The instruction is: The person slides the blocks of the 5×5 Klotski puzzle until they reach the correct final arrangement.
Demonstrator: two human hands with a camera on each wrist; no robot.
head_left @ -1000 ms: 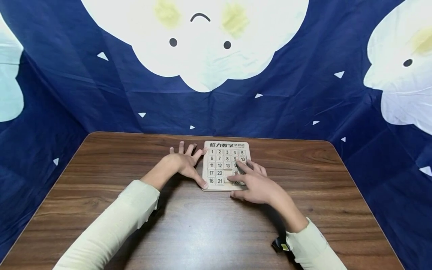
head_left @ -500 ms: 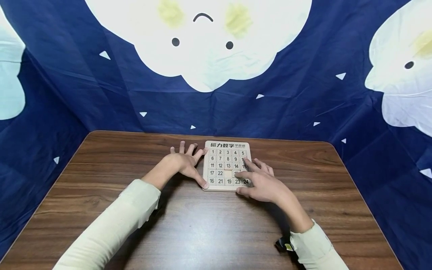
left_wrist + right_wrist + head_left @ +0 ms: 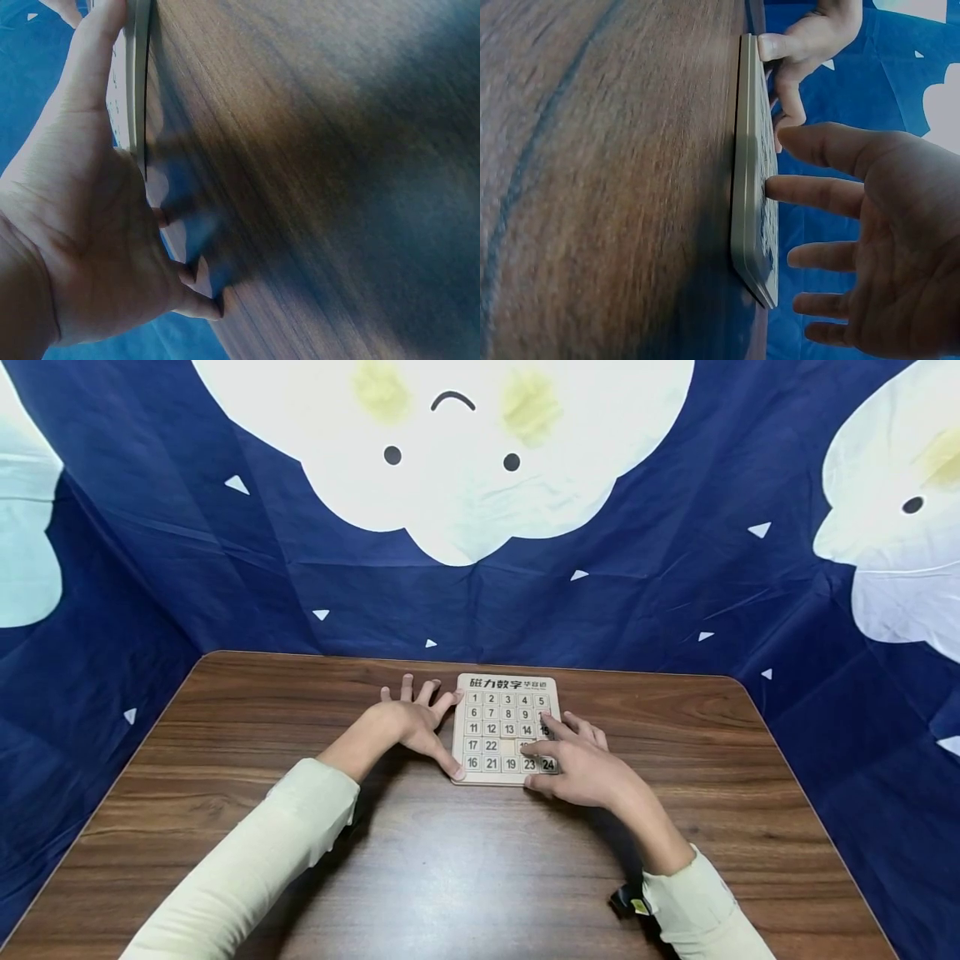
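A pale number slide puzzle (image 3: 491,683) lies flat near the table's far edge in the head view, with numbered square tiles in rows. One bare slot shows in the fourth row, right of tile 22 (image 3: 491,746). My left hand (image 3: 408,722) is spread along the puzzle's left side, thumb at the lower corner and index finger at the upper edge. Over the right part is my right hand (image 3: 581,768), fingers extended. Its index fingertip touches a tile right of the slot, partly covering its number. In the right wrist view, this index finger (image 3: 817,195) meets the puzzle's face while the others stay off it.
The brown wooden table (image 3: 450,877) spreads out in front of the puzzle. Behind it hangs a dark blue cloth (image 3: 262,585) with white cloud shapes. A black wrist device (image 3: 626,902) sits by the right sleeve.
My right hand has shifted slightly right, from the third column to the fourth. Tile 19 in the bottom row is uncovered. The left hand keeps its place.
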